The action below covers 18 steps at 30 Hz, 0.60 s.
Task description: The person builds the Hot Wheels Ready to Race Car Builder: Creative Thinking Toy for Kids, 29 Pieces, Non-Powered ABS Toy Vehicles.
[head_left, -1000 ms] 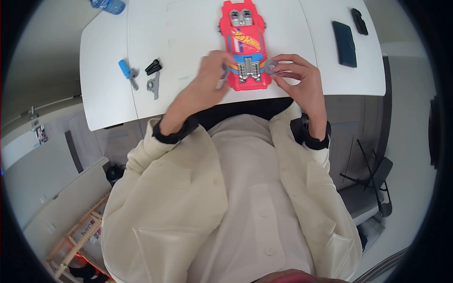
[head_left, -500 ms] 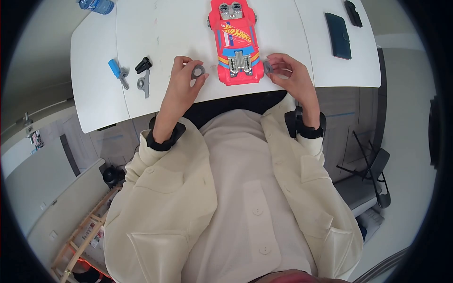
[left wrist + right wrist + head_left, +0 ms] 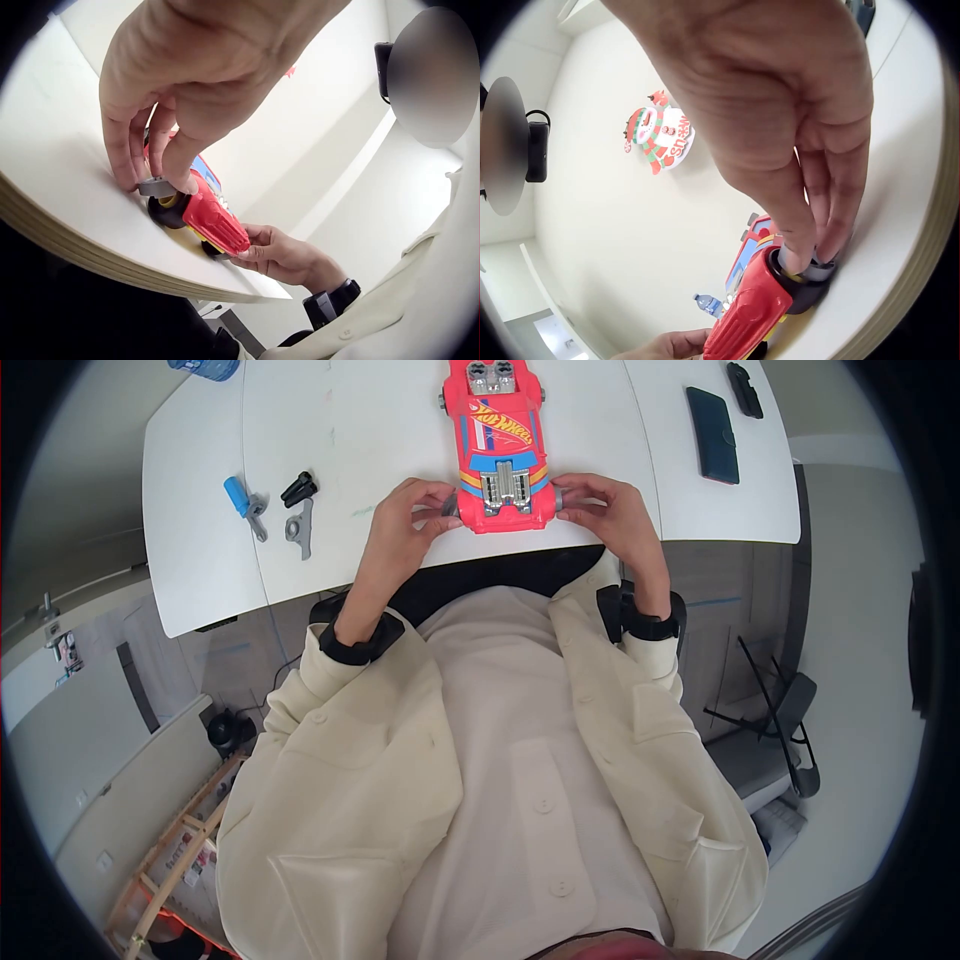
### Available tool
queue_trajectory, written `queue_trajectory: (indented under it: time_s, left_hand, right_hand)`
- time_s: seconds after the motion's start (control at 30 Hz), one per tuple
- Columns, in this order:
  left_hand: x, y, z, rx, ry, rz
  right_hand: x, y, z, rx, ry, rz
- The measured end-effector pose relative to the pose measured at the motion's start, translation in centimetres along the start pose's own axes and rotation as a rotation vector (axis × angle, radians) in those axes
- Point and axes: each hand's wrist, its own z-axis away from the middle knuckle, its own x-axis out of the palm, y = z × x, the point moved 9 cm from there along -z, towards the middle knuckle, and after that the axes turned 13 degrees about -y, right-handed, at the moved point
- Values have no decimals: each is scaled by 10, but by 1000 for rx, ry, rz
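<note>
A red toy car (image 3: 505, 455) with blue and yellow stripes and a Hot Wheels logo stands on the white table. My left hand (image 3: 400, 525) is at one side of its near end. Thumb and fingers there pinch a grey ring (image 3: 155, 187) right at the black wheel (image 3: 165, 214). Across the car, my right hand (image 3: 615, 510) pinches another grey ring (image 3: 821, 270) against the black wheel (image 3: 810, 296) on that side. The fingers partly hide both rings.
On the table (image 3: 350, 440) to the left lie a blue-handled grey tool (image 3: 245, 505), black pieces (image 3: 298, 490) and a flat grey part (image 3: 300, 530). A water bottle (image 3: 207, 367) stands at the far left. To the right are a dark wallet-like case (image 3: 713, 435) and a black object (image 3: 744, 390).
My left hand was first at the car's side, then apart from it with the grey ring visible, and is now back at the wheel. My right hand has stayed beside the car.
</note>
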Motion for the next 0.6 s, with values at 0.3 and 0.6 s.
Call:
queue_trajectory:
  time_s: [0.3,0.6]
  left_hand:
    - [9,-13,-3,-38,-39,131]
    - [10,-10,-5,30,-61,86]
  right_hand:
    - [-2,0,1,-66,-13,-9]
    - [0,-4,0,-48,-27,59]
